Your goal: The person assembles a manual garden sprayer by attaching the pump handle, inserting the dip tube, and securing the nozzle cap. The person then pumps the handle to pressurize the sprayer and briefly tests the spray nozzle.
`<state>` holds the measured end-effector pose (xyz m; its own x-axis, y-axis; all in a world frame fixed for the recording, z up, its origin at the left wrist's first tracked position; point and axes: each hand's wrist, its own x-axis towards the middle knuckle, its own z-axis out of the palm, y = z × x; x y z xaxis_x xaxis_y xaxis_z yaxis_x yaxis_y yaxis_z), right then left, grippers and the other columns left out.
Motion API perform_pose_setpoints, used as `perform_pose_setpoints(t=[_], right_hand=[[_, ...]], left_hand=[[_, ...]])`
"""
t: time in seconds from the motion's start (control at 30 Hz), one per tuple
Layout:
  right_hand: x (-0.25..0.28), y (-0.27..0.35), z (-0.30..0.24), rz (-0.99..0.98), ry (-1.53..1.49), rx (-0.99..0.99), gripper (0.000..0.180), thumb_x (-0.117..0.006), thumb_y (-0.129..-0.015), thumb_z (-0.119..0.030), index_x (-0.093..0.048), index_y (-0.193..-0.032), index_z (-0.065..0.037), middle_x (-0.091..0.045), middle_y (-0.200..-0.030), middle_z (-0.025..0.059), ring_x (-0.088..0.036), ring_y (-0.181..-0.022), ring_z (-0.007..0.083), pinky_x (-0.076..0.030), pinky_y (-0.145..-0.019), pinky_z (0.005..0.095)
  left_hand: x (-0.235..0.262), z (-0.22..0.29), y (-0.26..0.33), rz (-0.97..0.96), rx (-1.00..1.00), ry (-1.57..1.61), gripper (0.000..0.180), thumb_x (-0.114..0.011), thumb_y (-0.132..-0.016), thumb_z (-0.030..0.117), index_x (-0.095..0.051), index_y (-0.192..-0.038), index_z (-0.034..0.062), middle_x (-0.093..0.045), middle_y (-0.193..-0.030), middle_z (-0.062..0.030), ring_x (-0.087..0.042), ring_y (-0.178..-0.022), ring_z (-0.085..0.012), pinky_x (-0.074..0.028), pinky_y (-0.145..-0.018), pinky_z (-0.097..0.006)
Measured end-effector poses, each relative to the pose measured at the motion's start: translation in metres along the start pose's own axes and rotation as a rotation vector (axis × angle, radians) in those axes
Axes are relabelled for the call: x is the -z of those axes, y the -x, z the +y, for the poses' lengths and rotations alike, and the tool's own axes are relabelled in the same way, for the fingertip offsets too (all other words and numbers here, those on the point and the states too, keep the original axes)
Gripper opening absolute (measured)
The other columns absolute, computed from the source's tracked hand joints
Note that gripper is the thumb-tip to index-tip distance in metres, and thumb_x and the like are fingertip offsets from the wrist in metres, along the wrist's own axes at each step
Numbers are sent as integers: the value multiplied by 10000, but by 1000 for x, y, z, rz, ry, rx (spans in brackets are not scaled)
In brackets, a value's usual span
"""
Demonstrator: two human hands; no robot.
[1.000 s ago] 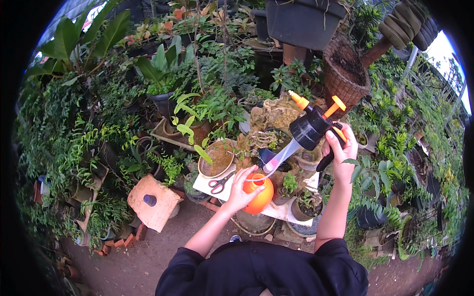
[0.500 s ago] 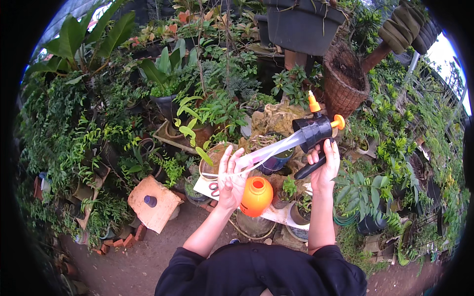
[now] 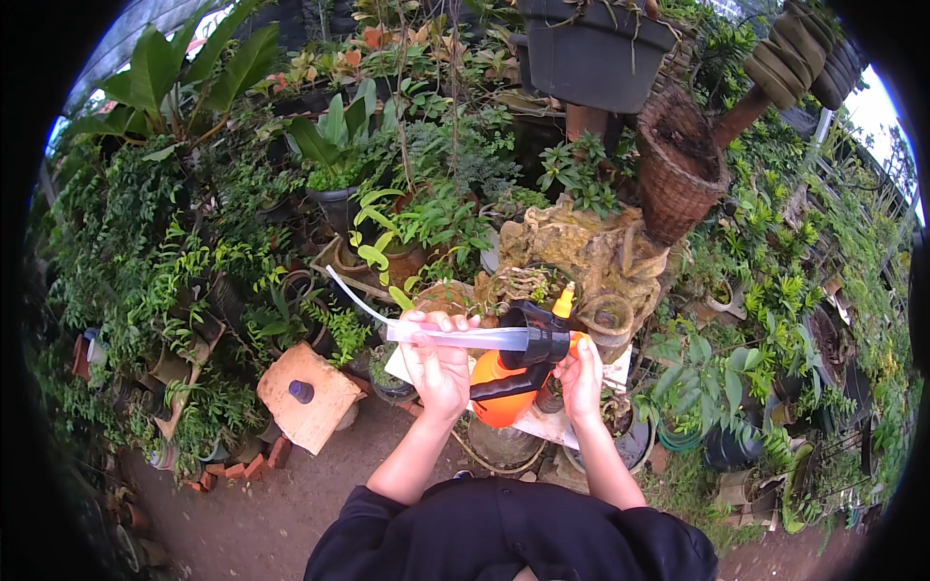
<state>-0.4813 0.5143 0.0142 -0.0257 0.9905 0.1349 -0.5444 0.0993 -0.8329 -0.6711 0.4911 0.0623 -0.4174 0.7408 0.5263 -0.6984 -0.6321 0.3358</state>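
Observation:
A sprayer pump head (image 3: 544,334), black with a clear cylinder (image 3: 489,338), lies sideways between my two hands. My left hand (image 3: 438,376) is closed around the far left end of the cylinder, and a thin white tube (image 3: 355,296) sticks out beyond it. With its fingertips, my right hand (image 3: 581,385) pinches the orange part at the right end of the head. A yellow-orange nozzle (image 3: 563,302) points up and away, and the black handle (image 3: 508,384) hangs toward me. Behind and below it stands an orange bottle (image 3: 504,411), its mouth hidden by the pump head.
The bottle rests on a white board (image 3: 552,427). A rough rock (image 3: 572,242) and a woven basket (image 3: 681,179) stand beyond it. At left is a tan slab (image 3: 308,418) carrying a dark cap (image 3: 301,391). Bricks (image 3: 255,470) and potted plants surround the dirt floor (image 3: 291,523).
The pump head has come down and left, from tilted to nearly level, now in front of the bottle. My right hand has shifted from the handle to the orange end; my left has closed on the cylinder.

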Motion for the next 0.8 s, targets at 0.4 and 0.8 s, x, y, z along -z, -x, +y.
perform_pose_setpoints(t=[0.4,0.8], right_hand=[[36,16,14,224,-100,31,281,-446,-1053,-331,-525,-1073,-62,-348,-753,-23,-362,-634,88,-381,-577,276],[26,59,35,105,-10,-50,183,-453,-1054,-296,-487,-1122,-130,-374,-789,-26,-358,-628,76,-319,-574,246]], left_hand=[[9,26,9,54,-85,-92,303,-473,-1065,298,-379,-1306,139,-480,-1000,-28,-511,-915,-168,-474,-925,-437],[24,60,41,188,-213,-62,278,-437,-1078,318,-395,-1279,130,-473,-969,-27,-478,-861,-157,-456,-864,-388]])
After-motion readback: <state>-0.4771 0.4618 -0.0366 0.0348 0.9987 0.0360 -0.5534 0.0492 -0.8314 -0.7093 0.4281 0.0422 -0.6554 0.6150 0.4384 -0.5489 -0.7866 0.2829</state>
